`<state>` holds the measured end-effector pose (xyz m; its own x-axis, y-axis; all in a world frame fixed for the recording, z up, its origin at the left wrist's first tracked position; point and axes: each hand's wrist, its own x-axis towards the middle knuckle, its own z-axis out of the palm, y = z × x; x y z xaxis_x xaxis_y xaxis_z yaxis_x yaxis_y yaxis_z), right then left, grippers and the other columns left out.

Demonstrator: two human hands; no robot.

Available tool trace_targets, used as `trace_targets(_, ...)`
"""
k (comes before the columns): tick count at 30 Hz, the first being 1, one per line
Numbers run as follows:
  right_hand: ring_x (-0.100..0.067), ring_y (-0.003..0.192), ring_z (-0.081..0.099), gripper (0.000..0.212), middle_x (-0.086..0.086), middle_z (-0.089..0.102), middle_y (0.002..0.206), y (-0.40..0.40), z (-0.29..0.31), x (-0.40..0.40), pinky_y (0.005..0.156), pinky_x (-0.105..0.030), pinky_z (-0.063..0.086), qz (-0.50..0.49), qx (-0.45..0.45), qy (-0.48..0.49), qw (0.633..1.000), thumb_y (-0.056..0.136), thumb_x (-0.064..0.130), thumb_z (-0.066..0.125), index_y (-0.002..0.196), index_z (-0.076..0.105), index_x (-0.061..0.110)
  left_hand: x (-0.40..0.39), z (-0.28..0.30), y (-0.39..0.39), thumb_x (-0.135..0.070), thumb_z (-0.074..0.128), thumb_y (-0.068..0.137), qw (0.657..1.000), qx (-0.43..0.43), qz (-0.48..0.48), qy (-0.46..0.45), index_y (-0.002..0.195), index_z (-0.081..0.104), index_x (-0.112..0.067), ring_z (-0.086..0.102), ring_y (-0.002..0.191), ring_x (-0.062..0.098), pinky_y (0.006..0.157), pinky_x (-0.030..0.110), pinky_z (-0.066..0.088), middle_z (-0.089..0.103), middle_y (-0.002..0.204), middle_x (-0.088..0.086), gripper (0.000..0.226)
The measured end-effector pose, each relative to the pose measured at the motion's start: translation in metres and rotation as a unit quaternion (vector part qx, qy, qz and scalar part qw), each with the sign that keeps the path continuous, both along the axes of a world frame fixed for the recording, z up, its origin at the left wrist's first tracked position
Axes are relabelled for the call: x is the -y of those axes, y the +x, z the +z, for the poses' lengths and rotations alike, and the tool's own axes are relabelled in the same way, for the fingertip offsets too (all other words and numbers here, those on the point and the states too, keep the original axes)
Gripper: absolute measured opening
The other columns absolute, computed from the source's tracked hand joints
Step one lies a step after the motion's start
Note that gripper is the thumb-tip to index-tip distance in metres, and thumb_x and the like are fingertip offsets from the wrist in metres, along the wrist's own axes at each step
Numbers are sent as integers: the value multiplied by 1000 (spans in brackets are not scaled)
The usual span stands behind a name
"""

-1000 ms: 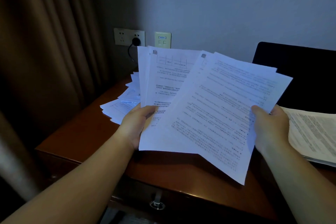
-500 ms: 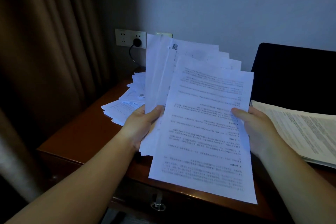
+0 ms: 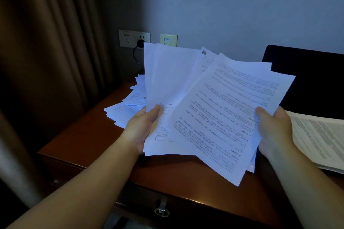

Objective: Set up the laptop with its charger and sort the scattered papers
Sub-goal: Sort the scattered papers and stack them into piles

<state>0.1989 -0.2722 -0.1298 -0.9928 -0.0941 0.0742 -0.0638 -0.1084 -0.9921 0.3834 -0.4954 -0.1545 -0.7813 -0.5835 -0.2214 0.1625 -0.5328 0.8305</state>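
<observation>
A: A dim corner, this: a brown wooden bench [image 3: 89,135] set against a pale wall, with a heavy curtain [image 3: 46,61] hanging at the left.

B: And the papers?

A: A fanned sheaf of papers [image 3: 214,109] is held up over the bench, between both hands. The left hand [image 3: 141,128] pinches the lower left edge, thumb on the front face. The right hand [image 3: 273,130] pinches the right edge the same way. The front sheet sits askew across the others, so the sheaf is not squared.

B: How far along would you say?

A: Partway, I judge. A loose heap of sheets [image 3: 128,109] lies at the back left of the bench, uncollected. A thicker stack [image 3: 320,141] rests at the right, looking neater. So the gathering is begun, not finished.

B: The laptop and charger?

A: The laptop [image 3: 309,80] stands open at the right, its screen dark. A black plug [image 3: 141,42] sits in the wall socket [image 3: 128,39], and its cable drops behind the sheaf. Whether it reaches the laptop I cannot tell.

B: Anything in the way?

A: The raised sheaf hides the middle of the bench. A drawer handle [image 3: 162,210] shows below the front edge.
</observation>
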Motion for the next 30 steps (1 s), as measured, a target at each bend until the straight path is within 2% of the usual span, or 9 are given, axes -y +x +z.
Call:
trace_targets(4,-22,99,69,20,6,72,107,2,-1,6,88,-45,56,54,39,8,998,103,13,57,104,69,29,0,2,4,-31,62,99,998,1,-29,51,126,66,-24,73,107,39,93,54,55,74,119,15,27)
trace_targets(5,-24,101,69,20,4,73,109,3,-2,8,89,-46,56,76,48,12,996,103,12,57,106,70,28,-1,3,5,-31,62,99,998,-3,-39,54,124,66,-23,72,107,39,94,54,53,74,118,16,27)
trace_targets(10,-24,101,69,29,1,73,113,12,0,13,80,-40,55,171,69,3,983,103,8,55,124,67,24,-3,0,6,-27,71,89,997,-25,-76,-10,124,72,-19,71,104,40,94,60,53,73,120,19,35)
trace_targets(12,-24,100,70,26,2,74,111,12,-1,14,82,-42,56,151,43,19,987,103,9,56,119,69,25,-4,-1,5,-27,70,89,997,-25,-72,-19,119,74,-19,73,99,37,91,58,55,74,116,19,32)
trace_targets(15,-24,100,69,23,4,73,109,8,-1,12,87,-45,56,71,-6,49,996,102,11,57,116,69,24,-6,2,4,-30,58,101,999,-9,-37,-32,117,71,-16,74,93,34,87,52,58,76,111,17,24)
trace_targets(20,-20,98,67,21,9,69,104,-4,0,-1,85,-41,55,-5,-22,42,999,100,10,56,109,65,27,-8,4,1,-33,52,106,999,3,1,-47,114,71,-17,75,91,30,89,46,59,78,109,13,27)
trace_targets(23,-19,98,66,25,11,69,103,-6,-1,-3,88,-42,55,-3,-22,45,999,101,11,57,99,64,35,-9,5,1,-35,52,105,999,7,5,-49,115,71,-17,74,96,32,91,46,58,77,112,14,27)
trace_targets(28,-18,97,68,23,8,71,107,3,-1,4,80,-39,56,32,-16,47,998,102,11,56,114,67,28,-7,4,2,-38,52,104,999,6,-23,-38,121,69,-19,72,107,37,92,49,58,75,117,15,31)
trace_targets(30,-19,97,69,23,7,72,107,9,-2,10,81,-42,58,52,-16,52,997,102,12,56,115,68,27,-7,4,4,-39,55,100,998,0,-54,-41,123,68,-20,73,106,37,86,49,59,75,117,15,33)
